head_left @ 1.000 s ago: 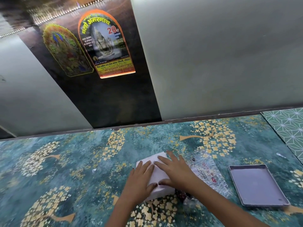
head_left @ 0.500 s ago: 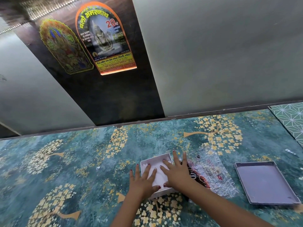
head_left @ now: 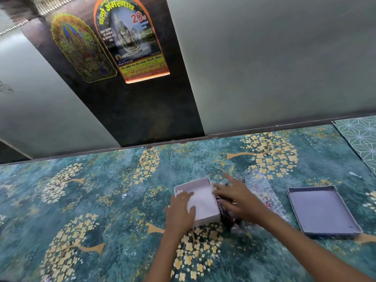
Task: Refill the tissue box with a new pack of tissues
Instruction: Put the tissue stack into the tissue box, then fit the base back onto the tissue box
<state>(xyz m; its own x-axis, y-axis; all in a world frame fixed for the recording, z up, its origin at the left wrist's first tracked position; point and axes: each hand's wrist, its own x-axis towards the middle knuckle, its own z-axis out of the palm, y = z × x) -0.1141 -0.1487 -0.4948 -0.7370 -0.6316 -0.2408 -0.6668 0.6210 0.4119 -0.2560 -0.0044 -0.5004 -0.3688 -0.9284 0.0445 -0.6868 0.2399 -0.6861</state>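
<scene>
A small white tissue box lies open on the patterned surface, with white tissues inside it. My left hand rests flat on the tissues at the box's near left corner, fingers together. My right hand hovers just right of the box with fingers spread, over a crumpled clear plastic wrapper with dark print. Nothing is held in either hand. The box's grey lid lies upside down farther right.
The surface is a teal cloth with golden tree prints. A grey wall with a dark panel and two posters rises behind it. A green patterned mat lies at the far right edge.
My right hand has lifted off the tissues and moved right, over the wrapper. My left hand stays pressed on the tissues. The camera has come closer.
</scene>
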